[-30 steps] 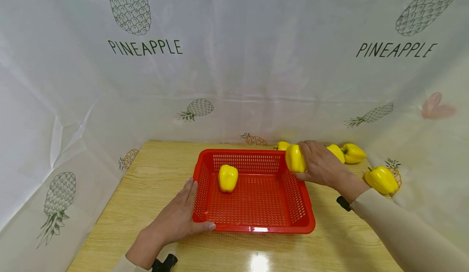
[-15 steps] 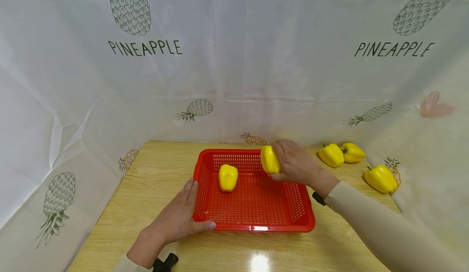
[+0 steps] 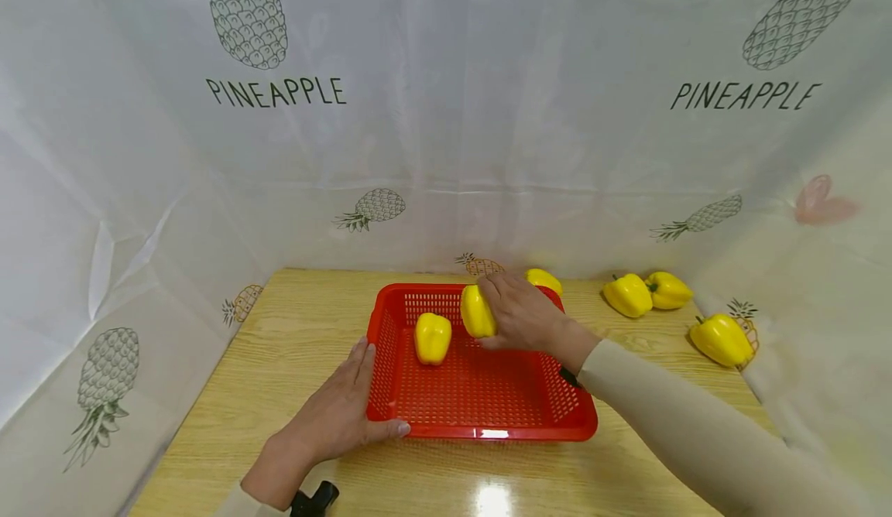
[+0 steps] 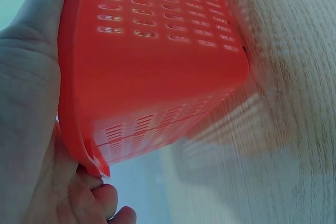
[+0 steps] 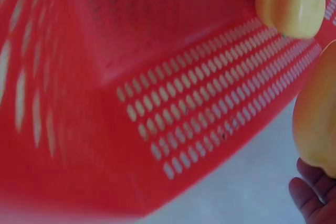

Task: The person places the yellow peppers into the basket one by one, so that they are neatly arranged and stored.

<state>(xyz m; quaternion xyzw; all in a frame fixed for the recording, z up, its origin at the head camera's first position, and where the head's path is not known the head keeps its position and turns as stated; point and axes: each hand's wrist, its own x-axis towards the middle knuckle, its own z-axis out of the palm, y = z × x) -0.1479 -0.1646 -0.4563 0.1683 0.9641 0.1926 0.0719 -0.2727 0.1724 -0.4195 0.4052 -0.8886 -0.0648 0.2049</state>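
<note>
Head view: red basket (image 3: pixel 481 381) sits on the wood-grain table (image 3: pixel 279 370), landmark for everything below. Left hand (image 3: pixel 333 415) is at the basket's near left corner: fingers extended along the outside of the left wall, thumb spread wide and laid on the near rim. Right hand (image 3: pixel 519 314) reaches over the basket's right half and grips a yellow pepper (image 3: pixel 477 312), fingers bent round it. That pepper is over the back part of the basket, near the back rim. Second pepper (image 3: pixel 433 339) lies inside, toward the back left of the basket. Third pepper (image 3: pixel 545 280) is just behind the back rim, right end, partly hidden. Right of the basket, toward the back: two peppers (image 3: pixel 629 296) side by side, plus a lone pepper (image 3: pixel 722 340) farther right. White sheet (image 3: pixel 446 138) with pineapple prints rises behind the basket.

Left wrist view: basket corner and slotted walls up close. Left hand lies against the rim, some fingertips below it.

Right wrist view: soft focus. Held pepper is at the right edge of frame, fingertips against it; can't tell if it touches the basket. Second pepper shows inside the basket, by a slotted wall.
</note>
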